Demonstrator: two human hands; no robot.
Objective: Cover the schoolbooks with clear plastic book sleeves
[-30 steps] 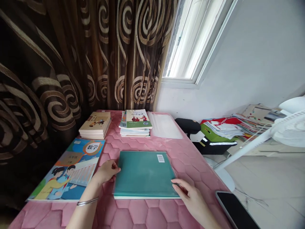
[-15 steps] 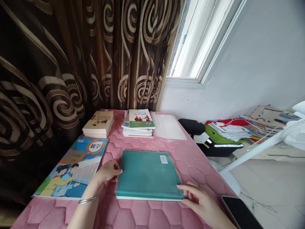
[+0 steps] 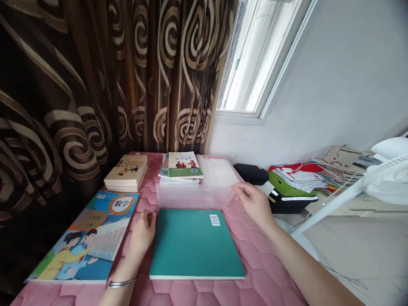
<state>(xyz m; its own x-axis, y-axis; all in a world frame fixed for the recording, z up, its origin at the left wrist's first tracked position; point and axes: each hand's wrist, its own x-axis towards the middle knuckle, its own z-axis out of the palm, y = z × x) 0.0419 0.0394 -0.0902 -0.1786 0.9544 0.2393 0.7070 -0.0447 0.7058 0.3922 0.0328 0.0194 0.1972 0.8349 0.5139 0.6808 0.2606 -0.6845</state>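
Note:
A green book (image 3: 194,246) lies flat with a barcode label near its far right corner. At its far edge a clear plastic book cover (image 3: 194,196) stands raised, blurred by motion. My right hand (image 3: 253,204) pinches the cover's right end between thumb and fingers. Beside the book's left edge, my left hand (image 3: 142,233) has its fingers curled together; I cannot make out whether they grip anything. A blue math textbook (image 3: 95,238) with a drawing of children lies to the left of that hand.
Behind are a stack of tan books (image 3: 126,172), a pile of thin books (image 3: 181,165) and clear plastic sheets (image 3: 219,170) on the pink quilted surface (image 3: 267,272). A white fan (image 3: 344,199) and a black-and-green bag (image 3: 293,197) stand at the right.
My right hand has moved from the book's near right corner to the far side, lifting the clear cover off the book's face. My left hand stays at the left edge.

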